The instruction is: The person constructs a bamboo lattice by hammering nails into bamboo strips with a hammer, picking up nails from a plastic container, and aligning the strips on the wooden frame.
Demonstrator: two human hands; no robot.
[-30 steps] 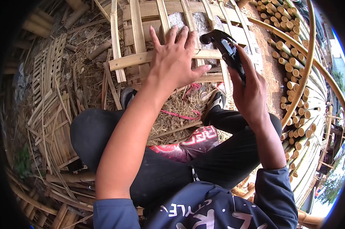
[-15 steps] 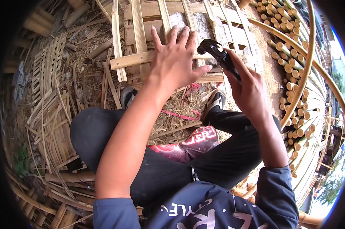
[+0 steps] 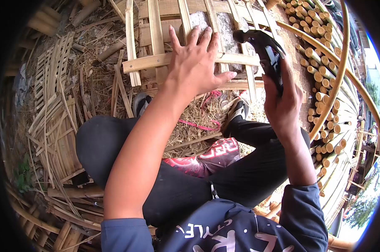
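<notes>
the left hand (image 3: 195, 63) lies flat with its fingers spread apart, pressing on the bamboo slat lattice (image 3: 156, 63) where a horizontal slat crosses the upright ones; its fingertips reach a grey stone (image 3: 223, 25) showing under the slats. the right hand (image 3: 282, 101) is wrapped tight around the handle of a black hammer (image 3: 263, 48), whose head is raised above the lattice's right part, apart from the slats. the lattice rests on straw-covered ground in front of the person's crossed legs in black trousers (image 3: 173, 185), with a sneaker (image 3: 239, 110) just below its near edge. a stack of cut bamboo poles (image 3: 324, 84) runs along the right, and loose bamboo strips (image 3: 55, 126) are heaped on the left.
</notes>
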